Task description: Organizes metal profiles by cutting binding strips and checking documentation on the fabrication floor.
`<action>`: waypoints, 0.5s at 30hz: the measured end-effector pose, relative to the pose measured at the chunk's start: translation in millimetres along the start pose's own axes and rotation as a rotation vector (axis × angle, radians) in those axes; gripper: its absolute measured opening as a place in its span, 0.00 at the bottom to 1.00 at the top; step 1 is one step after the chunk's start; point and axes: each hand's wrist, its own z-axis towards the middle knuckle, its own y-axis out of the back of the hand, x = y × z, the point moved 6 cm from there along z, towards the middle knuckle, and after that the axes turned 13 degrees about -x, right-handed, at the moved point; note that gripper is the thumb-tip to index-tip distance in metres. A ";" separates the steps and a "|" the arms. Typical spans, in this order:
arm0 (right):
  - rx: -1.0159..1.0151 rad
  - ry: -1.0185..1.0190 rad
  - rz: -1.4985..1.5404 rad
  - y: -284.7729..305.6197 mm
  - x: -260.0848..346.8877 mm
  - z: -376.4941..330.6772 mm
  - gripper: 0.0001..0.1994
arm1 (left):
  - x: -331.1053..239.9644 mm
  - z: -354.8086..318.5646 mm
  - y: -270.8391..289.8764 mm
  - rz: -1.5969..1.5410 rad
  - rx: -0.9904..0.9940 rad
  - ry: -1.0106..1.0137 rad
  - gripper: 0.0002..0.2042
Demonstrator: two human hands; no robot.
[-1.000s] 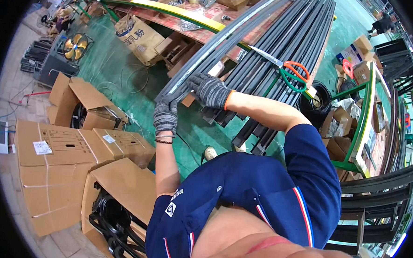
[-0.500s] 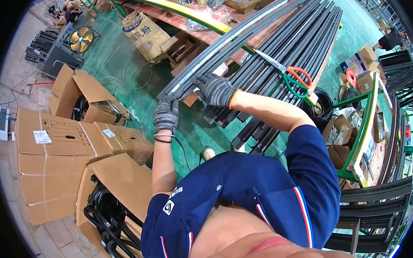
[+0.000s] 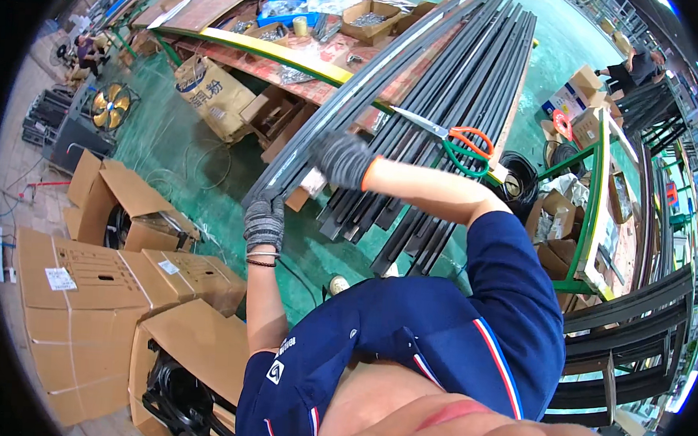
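Since half-second back, my view swung closer over bench; right hand (image 3: 342,159) slid slightly along long grey metal profile (image 3: 355,100). Left hand (image 3: 264,223) clamped round profile's near end, steadying it where it overhangs bench edge. Right hand, grey knit glove, fingers closed on profile farther up, pinching small pale piece (image 3: 313,182), kind unclear. Profile lies atop stack of black rails (image 3: 466,90), slim, straight, matte. Orange-and-green-handled scissors (image 3: 456,141) rest on rails, within reach. Cardboard boxes (image 3: 85,283) on green floor at left.
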 end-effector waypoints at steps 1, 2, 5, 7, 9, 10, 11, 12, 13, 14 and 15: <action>-0.050 0.019 0.009 -21.3 6.6 -10.6 0.12 | -5.1 5.2 -1.2 0.066 0.050 -0.003 0.10; -0.102 0.043 0.023 -23.6 12.0 -12.2 0.11 | -6.5 8.3 -2.9 0.136 0.098 -0.002 0.10; -0.008 0.017 -0.112 -34.6 1.2 -14.5 0.12 | -8.2 11.9 -1.3 -0.028 -0.015 -0.123 0.08; 0.317 -0.089 -0.152 -32.0 -19.6 -7.8 0.14 | -8.8 12.8 0.3 -0.014 0.007 -0.081 0.08; 0.307 -0.214 -0.230 -22.0 -60.1 -7.2 0.15 | -13.0 15.9 1.2 -0.056 0.018 -0.053 0.08; 0.244 -0.251 -0.297 -18.0 -84.2 -7.0 0.15 | -14.0 16.6 0.1 -0.077 0.025 -0.037 0.08; 0.179 -0.284 -0.357 -12.1 -104.5 -3.7 0.16 | -14.3 16.1 0.4 -0.054 0.012 -0.054 0.08; 0.227 -0.299 -0.428 -6.9 -120.0 1.3 0.17 | -12.7 16.7 -2.6 -0.026 0.008 -0.078 0.08; 0.466 -0.376 -0.236 -15.3 -131.8 0.1 0.16 | -11.9 16.7 -4.1 0.001 0.004 -0.101 0.08; 0.410 -0.288 -0.270 -14.4 -117.4 6.2 0.15 | -11.1 18.6 -2.7 0.021 -0.009 -0.107 0.08; 0.356 -0.200 -0.307 -14.0 -88.3 7.2 0.14 | -11.5 17.9 -1.6 0.036 -0.023 -0.112 0.08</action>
